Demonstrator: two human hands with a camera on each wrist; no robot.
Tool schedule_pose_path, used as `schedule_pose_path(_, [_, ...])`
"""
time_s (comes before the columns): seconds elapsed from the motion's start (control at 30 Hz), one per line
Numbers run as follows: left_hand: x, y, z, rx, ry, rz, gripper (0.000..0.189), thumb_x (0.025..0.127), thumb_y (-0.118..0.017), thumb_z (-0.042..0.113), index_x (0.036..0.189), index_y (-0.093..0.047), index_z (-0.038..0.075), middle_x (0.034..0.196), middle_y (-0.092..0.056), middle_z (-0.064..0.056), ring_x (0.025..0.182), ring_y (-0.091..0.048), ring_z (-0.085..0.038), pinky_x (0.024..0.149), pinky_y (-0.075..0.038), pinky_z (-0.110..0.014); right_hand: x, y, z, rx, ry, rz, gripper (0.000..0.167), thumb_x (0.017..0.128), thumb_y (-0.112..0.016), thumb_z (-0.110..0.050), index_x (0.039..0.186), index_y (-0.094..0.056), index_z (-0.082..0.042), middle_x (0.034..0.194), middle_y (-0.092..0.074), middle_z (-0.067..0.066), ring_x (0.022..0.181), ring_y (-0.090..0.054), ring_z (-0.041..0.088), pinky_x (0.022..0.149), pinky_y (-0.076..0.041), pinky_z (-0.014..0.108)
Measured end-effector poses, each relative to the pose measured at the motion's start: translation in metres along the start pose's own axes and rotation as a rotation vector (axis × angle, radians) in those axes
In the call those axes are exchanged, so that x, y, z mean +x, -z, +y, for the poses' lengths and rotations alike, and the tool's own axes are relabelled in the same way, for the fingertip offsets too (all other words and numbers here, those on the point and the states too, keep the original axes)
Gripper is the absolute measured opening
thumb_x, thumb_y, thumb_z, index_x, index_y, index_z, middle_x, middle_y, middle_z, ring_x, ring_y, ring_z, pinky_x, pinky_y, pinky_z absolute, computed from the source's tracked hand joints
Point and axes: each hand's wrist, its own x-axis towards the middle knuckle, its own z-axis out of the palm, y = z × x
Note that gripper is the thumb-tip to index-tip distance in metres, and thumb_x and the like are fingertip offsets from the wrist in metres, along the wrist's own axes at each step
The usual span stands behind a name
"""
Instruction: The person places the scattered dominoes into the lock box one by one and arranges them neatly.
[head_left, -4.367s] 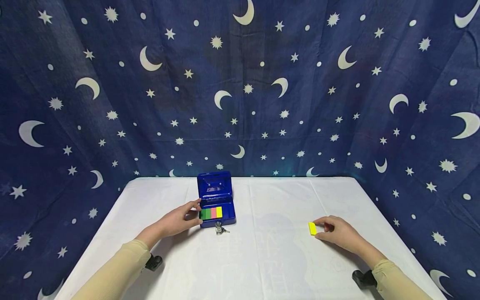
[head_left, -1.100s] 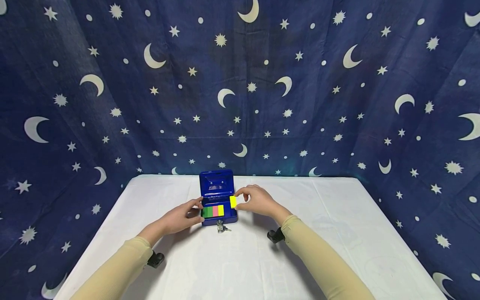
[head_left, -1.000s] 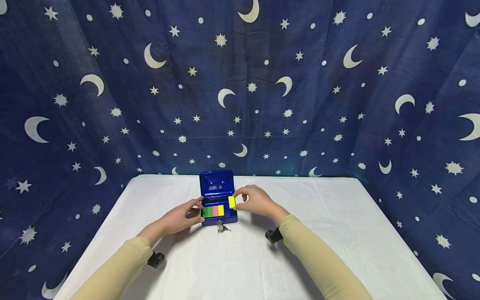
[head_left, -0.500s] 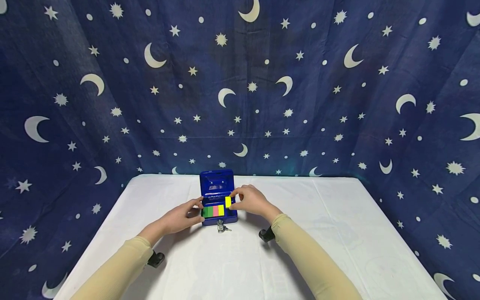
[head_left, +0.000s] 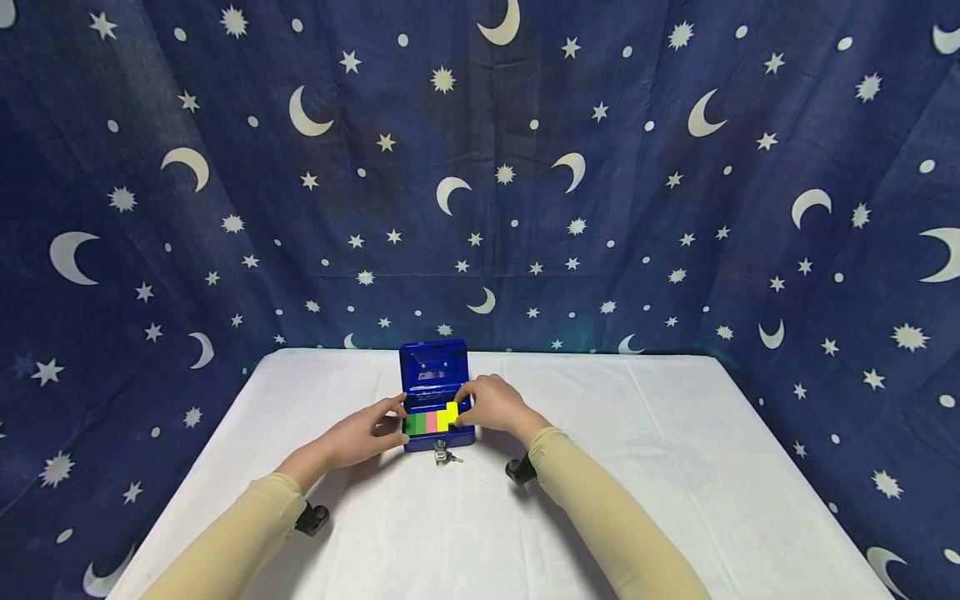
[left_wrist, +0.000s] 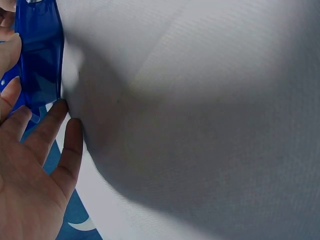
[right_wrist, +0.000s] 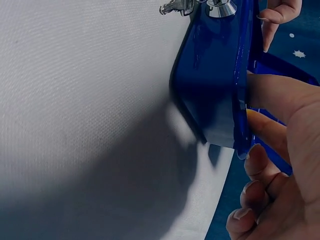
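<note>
A small blue metal cash box (head_left: 420,445) stands on the white table with its lid (head_left: 432,358) raised. A row of flat coloured blocks lies inside along the front: two green, a pink block (head_left: 431,422) and a yellow one. My left hand (head_left: 348,437) holds the box's left side, thumb at the front corner and fingers towards the back. Between thumb and fingers my right hand (head_left: 497,406) pinches another yellow block (head_left: 452,410), at the row's right end. The right wrist view shows that hand's thumb and finger reaching over the blue rim (right_wrist: 241,100); the block is hidden there.
Keys (head_left: 448,457) hang from the lock on the box's front. White cloth (head_left: 420,533) covers the table. A dark blue curtain (head_left: 495,233) with moons and stars surrounds its back and sides. Black wrist cameras (head_left: 311,520) stick out beneath both wrists.
My right hand has carried the yellow block from the table's right side leftward over the box, then forward and down to the row's right end. The left hand stays on the box.
</note>
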Motion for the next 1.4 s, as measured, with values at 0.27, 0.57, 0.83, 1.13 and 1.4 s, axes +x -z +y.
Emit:
schedule_pose_path(0.27, [-0.0003,0.0,-0.0001,0.001,-0.001,0.002,0.038,0.095,-0.07,0.045,0.122,-0.057,0.021,0.164,-0.033,-0.001,0.137,-0.051,-0.03,0.111,-0.038,-0.056,0.0022,-0.0027,-0.002,-0.044,-0.042,-0.029,0.039,0.078,-0.087,-0.04,0.112,-0.076,-0.024,0.113,-0.069,-0.004,0.106,-0.057,0.02,0.092,-0.049,0.039])
schedule_pose_path(0.57, [-0.0006,-0.0001,-0.0003,-0.006,-0.005,-0.002,0.039,0.095,-0.07,0.045,0.122,-0.057,0.021,0.164,-0.033,-0.001,0.136,-0.051,-0.029,0.112,-0.037,-0.056,0.0025,-0.0063,-0.0048,-0.069,-0.051,-0.043,0.037,0.077,-0.087,-0.038,0.109,-0.076,-0.023,0.111,-0.07,-0.004,0.104,-0.057,0.021,0.092,-0.049,0.039])
schedule_pose_path(0.83, [-0.0017,0.0004,0.0,-0.005,-0.012,-0.001,0.039,0.095,-0.07,0.045,0.122,-0.057,0.02,0.164,-0.033,-0.001,0.135,-0.052,-0.029,0.111,-0.039,-0.055,0.0019,-0.0081,-0.0079,-0.091,-0.061,-0.051,0.035,0.079,-0.087,-0.037,0.109,-0.075,-0.023,0.112,-0.07,-0.004,0.105,-0.056,0.02,0.093,-0.049,0.039])
schedule_pose_path(1.13, [-0.001,0.0,-0.0001,-0.015,-0.015,-0.001,0.038,0.095,-0.07,0.045,0.121,-0.057,0.021,0.164,-0.033,-0.001,0.135,-0.052,-0.029,0.112,-0.038,-0.055,0.0009,-0.0085,-0.0081,-0.071,-0.07,-0.046,0.035,0.079,-0.087,-0.036,0.11,-0.075,-0.023,0.109,-0.07,-0.005,0.101,-0.056,0.019,0.091,-0.05,0.039])
schedule_pose_path(1.4, [-0.0017,0.0001,0.0004,-0.015,-0.01,-0.002,0.039,0.095,-0.07,0.045,0.122,-0.057,0.021,0.164,-0.033,-0.002,0.136,-0.051,-0.03,0.112,-0.037,-0.056,-0.0006,-0.0091,-0.0079,-0.074,-0.06,-0.037,0.038,0.079,-0.087,-0.035,0.113,-0.075,-0.022,0.113,-0.07,-0.004,0.104,-0.057,0.02,0.091,-0.05,0.039])
